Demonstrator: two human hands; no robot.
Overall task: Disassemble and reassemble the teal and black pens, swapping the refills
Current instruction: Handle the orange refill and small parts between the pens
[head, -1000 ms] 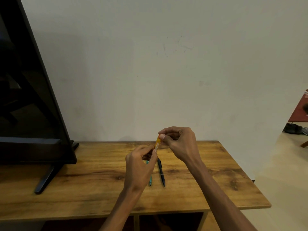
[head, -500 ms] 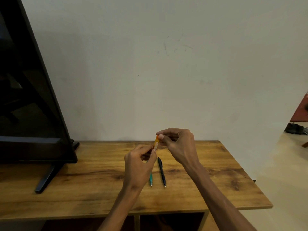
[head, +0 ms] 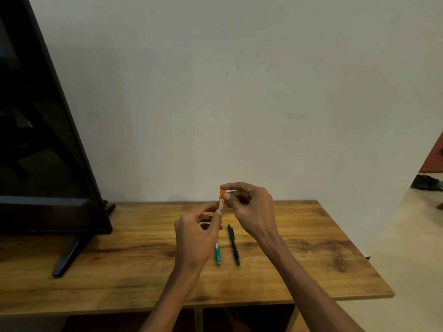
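Above the desk (head: 311,236), our left hand (head: 194,238) and right hand (head: 249,207) both pinch an orange pen (head: 221,199); we should twist it gently, keeping it over the teal pen (head: 217,255) and black pen (head: 233,245).

A wooden table (head: 299,271) with a dark-streaked grain stands against the wall. Near its middle lie two pens side by side, apart and roughly parallel, tips toward the near edge: a teal pen (head: 217,255) on the left, its far end hidden behind a hand, and a black pen (head: 233,245) on the right. At the far left stands a dark screen (head: 43,144), one black foot (head: 68,256) of it reaching toward the near edge.
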